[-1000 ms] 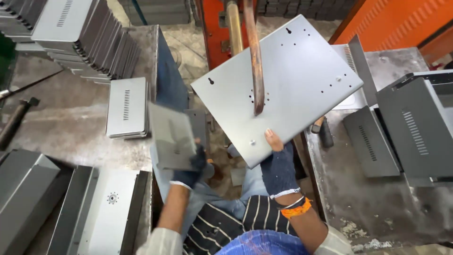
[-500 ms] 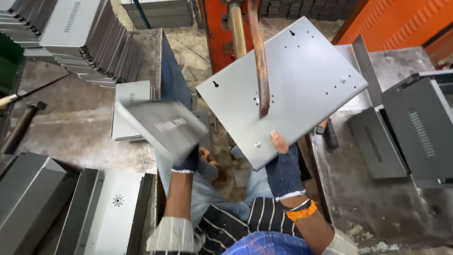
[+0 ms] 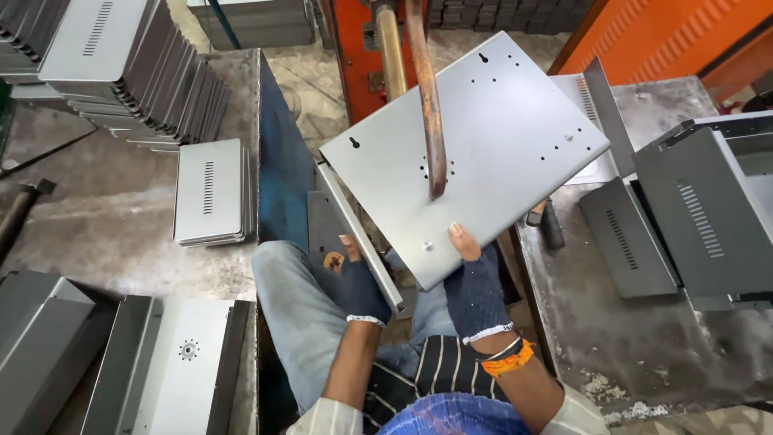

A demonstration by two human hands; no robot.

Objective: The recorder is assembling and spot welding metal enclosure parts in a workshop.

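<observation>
Small vented plate gone from L hand (image 3: 362, 286) since a sec ago – now gripping panel (image 3: 475, 153) at lower-left edge. R hand (image 3: 475, 282) clamped on near edge, thumb on top. Panel tilted under rusty rod (image 3: 427, 97) – tip touching, both hands steadying.

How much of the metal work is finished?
Looks done: a small stack of slotted panels lies on the left table. In hand: the left hand and right hand hold a grey sheet-metal panel under the rusty rod. Left: many leaning panels stand at the back left.
</observation>
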